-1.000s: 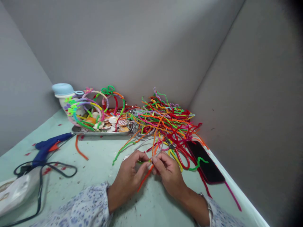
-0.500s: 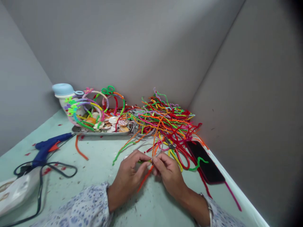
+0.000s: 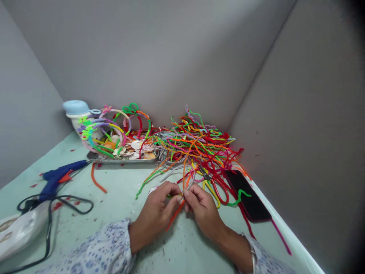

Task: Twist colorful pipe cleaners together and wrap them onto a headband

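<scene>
My left hand (image 3: 159, 210) and my right hand (image 3: 203, 211) meet near the front middle of the table, thumbs and forefingers pinched close together. Between them they grip an orange pipe cleaner (image 3: 174, 217), whose end hangs down to the lower left. A grey wire loop (image 3: 194, 176) rises from the fingertips, with more orange strands beside it. A bit of yellow-green shows at my left fingertips. Just beyond lies a tangled heap of coloured pipe cleaners (image 3: 199, 142).
A metal tray (image 3: 122, 161) holds shells and pipe-cleaner-wrapped hoops (image 3: 125, 118). Behind it stands a white bottle with a blue lid (image 3: 76, 107). A blue glue gun (image 3: 57, 179) and its cord lie left. Red-handled scissors (image 3: 221, 186) and a black phone (image 3: 249, 198) are right.
Both hands stay almost in place. The grey loop and orange strands above the fingertips have shifted slightly.
</scene>
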`<state>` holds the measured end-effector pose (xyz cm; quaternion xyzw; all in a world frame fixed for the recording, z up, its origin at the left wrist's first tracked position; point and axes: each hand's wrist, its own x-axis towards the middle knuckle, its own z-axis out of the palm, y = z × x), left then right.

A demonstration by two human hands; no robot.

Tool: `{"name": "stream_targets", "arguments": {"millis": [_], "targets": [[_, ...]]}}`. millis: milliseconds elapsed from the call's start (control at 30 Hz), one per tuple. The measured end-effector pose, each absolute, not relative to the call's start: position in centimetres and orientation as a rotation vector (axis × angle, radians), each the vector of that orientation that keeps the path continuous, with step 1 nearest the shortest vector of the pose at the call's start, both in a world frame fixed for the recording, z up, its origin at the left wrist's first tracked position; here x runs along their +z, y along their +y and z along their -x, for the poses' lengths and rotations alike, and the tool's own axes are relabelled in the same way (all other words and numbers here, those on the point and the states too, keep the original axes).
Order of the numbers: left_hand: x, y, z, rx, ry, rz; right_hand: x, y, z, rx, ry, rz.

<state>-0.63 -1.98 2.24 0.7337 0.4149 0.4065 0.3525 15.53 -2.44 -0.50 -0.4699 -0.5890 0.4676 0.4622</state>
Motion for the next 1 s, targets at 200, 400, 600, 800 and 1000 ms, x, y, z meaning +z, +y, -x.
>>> {"name": "stream_targets", "arguments": {"millis": [200, 400, 600, 800, 1000], "targets": [[2.42, -1.88, 0.49, 0.985, 1.08, -1.914, -0.31, -2.48, -15.59, 1.133, -1.478, 1.156], [2.36, -1.83, 0.67, 0.962, 1.07, -1.956, -0.04, -2.44, -15.57, 1.153, -1.479, 1.156], [2.2, -1.77, 0.76, 0.959, 1.086, -1.991, -0.12, -2.43, -15.59, 1.158, -1.471, 1.158], [2.2, -1.84, 0.77, 1.026, 1.101, -1.936, -0.02, -2.5, -15.55, 1.195, -1.421, 1.146], [2.11, -1.75, 1.07, 1.053, 1.059, -2.04, -0.12, -2.58, -15.58, 1.139, -1.421, 1.144]]}}
